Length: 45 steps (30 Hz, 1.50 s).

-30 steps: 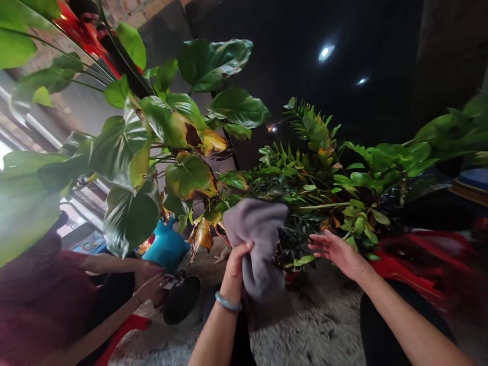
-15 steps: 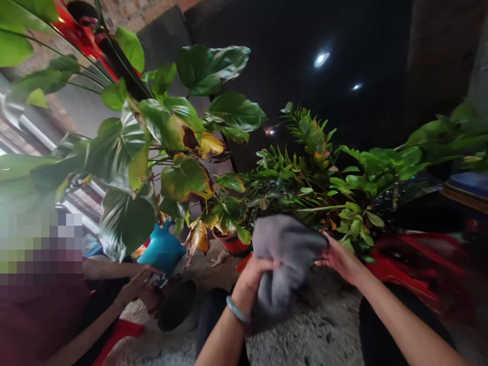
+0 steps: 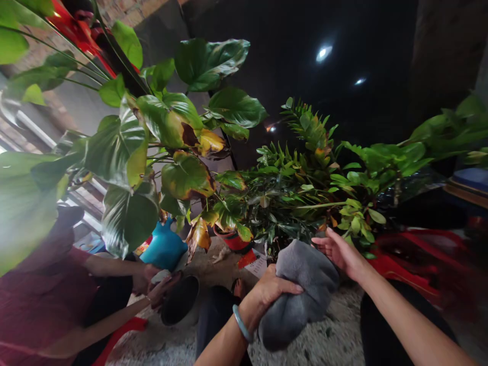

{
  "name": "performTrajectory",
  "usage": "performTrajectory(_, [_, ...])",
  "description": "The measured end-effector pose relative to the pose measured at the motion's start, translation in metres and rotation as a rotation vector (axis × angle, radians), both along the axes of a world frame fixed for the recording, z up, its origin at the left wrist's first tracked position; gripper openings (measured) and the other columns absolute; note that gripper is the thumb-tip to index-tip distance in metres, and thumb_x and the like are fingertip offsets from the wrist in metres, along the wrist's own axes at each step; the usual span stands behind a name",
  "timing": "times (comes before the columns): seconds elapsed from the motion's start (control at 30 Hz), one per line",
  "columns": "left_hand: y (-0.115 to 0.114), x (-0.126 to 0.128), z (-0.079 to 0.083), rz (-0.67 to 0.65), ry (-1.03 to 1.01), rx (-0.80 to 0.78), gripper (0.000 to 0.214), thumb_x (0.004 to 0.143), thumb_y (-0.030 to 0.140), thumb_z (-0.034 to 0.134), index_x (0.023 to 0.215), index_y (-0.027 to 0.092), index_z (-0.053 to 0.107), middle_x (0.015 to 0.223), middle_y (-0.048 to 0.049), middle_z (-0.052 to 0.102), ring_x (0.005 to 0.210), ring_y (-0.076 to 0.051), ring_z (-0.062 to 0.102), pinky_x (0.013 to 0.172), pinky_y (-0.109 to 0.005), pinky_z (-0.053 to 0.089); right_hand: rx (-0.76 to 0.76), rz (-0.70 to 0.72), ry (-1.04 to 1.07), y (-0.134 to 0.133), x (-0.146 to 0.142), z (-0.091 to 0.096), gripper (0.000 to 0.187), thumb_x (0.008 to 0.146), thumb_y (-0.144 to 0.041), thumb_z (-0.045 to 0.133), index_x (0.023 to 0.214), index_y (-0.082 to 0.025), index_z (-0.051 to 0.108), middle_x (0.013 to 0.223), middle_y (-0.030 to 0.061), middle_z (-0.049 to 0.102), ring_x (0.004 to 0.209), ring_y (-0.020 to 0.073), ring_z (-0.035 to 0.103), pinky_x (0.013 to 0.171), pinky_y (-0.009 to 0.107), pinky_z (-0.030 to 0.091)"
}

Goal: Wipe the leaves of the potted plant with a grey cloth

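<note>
My left hand, with a pale green bangle on its wrist, is closed round a bunched grey cloth held low in front of me. My right hand has its fingers stretched out and rests at the cloth's upper right edge, just under the small green leaves of a bushy potted plant. A big-leaved plant with yellowing, brown-edged leaves spreads to the left of it.
At the left sits another person in a dark red top, both hands on a black pot. A blue watering can and a red pot stand behind. The ground is rough grey concrete. Red furniture lies at right.
My left hand brought the grey cloth down from the leaves and to the right. My right hand came in to meet the cloth's edge. The other person's hands shifted on the black pot.
</note>
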<state>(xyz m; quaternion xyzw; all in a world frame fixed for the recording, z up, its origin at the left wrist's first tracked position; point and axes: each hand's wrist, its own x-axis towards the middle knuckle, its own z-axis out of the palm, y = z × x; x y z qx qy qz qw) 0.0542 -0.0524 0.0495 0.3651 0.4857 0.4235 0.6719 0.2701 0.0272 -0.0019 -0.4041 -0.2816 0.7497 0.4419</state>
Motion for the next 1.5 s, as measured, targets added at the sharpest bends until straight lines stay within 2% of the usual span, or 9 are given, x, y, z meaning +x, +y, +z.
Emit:
performTrajectory(0.23, [0.061,0.006,0.080,0.388,-0.025,0.365,0.032,0.051,0.022,0.080,0.082,0.017,0.074,0.086,-0.0061,0.076,0.081,-0.023,0.067,0.079,-0.034,0.053,0.067,-0.043,0.060,0.002,-0.009,0.003,0.045,0.091,-0.050,0.048,0.078,-0.018,0.076,0.081,0.0129,0.077,0.080,0.0257,0.072,0.075,0.037,0.055])
performTrajectory(0.33, [0.055,0.012,0.056,0.455,0.041,0.228,0.029,0.048,0.018,0.079,0.076,0.015,0.072,0.073,-0.0057,0.074,0.070,-0.022,0.065,0.069,-0.033,0.052,0.054,-0.048,0.058,0.003,-0.010,0.004,0.042,0.090,-0.049,0.051,0.078,-0.018,0.077,0.081,0.0124,0.077,0.080,0.0254,0.073,0.074,0.036,0.056])
performTrajectory(0.5, [-0.005,-0.001,-0.006,0.139,0.182,0.018,0.028,0.045,0.012,0.079,0.073,0.015,0.074,0.068,-0.0040,0.071,0.067,-0.023,0.063,0.064,-0.033,0.050,0.001,-0.039,0.024,0.003,-0.004,0.004,0.036,0.087,-0.047,0.058,0.077,-0.017,0.075,0.078,0.0119,0.077,0.073,0.0231,0.072,0.065,0.032,0.058])
performTrajectory(0.63, [-0.001,-0.009,0.025,-0.033,0.216,0.204,0.024,0.045,0.013,0.082,0.068,0.015,0.074,0.067,-0.0032,0.069,0.068,-0.021,0.062,0.068,-0.030,0.050,0.003,-0.044,0.030,0.002,-0.004,0.003,0.035,0.087,-0.048,0.056,0.079,-0.019,0.074,0.077,0.0114,0.077,0.076,0.0248,0.073,0.069,0.035,0.058])
performTrajectory(0.8, [0.054,0.001,0.077,0.328,-0.099,0.364,0.037,0.049,0.031,0.084,0.082,0.018,0.072,0.086,-0.0050,0.075,0.082,-0.023,0.066,0.077,-0.033,0.053,0.059,-0.059,0.036,0.003,-0.006,0.003,0.035,0.085,-0.050,0.059,0.078,-0.019,0.074,0.082,0.0126,0.077,0.079,0.0268,0.073,0.073,0.038,0.058])
performTrajectory(1.03, [0.015,0.003,0.009,0.159,0.095,0.080,0.033,0.042,0.016,0.084,0.074,0.013,0.075,0.070,-0.0073,0.073,0.067,-0.024,0.065,0.068,-0.035,0.053,0.058,-0.061,0.027,0.004,-0.003,-0.001,0.026,0.080,-0.044,0.068,0.076,-0.020,0.074,0.079,0.0115,0.077,0.073,0.0254,0.072,0.065,0.035,0.059])
performTrajectory(1.17, [-0.005,-0.020,0.024,-0.067,0.217,0.222,0.022,0.045,0.009,0.082,0.066,0.013,0.075,0.064,-0.0044,0.071,0.066,-0.024,0.066,0.066,-0.032,0.051,0.082,-0.031,0.003,-0.001,-0.005,0.001,0.018,0.075,-0.036,0.074,0.079,-0.018,0.075,0.082,0.0106,0.077,0.072,0.0234,0.072,0.062,0.032,0.057])
performTrajectory(1.33, [0.031,-0.050,0.069,0.487,-0.121,0.304,0.033,0.048,0.017,0.083,0.078,0.015,0.071,0.072,-0.0025,0.074,0.065,-0.020,0.067,0.067,-0.029,0.053,0.141,-0.009,0.061,-0.005,-0.013,0.007,0.011,0.075,-0.028,0.073,0.079,-0.019,0.077,0.088,0.0096,0.078,0.080,0.0238,0.073,0.068,0.032,0.057])
performTrajectory(1.5, [0.021,-0.044,0.013,0.609,-0.230,-0.005,0.026,0.052,0.025,0.081,0.073,0.014,0.070,0.060,-0.0019,0.070,0.054,-0.017,0.063,0.063,-0.030,0.053,0.114,-0.011,0.026,-0.003,-0.016,0.006,0.013,0.081,-0.025,0.067,0.080,-0.018,0.078,0.088,0.0127,0.078,0.080,0.0242,0.073,0.072,0.036,0.057])
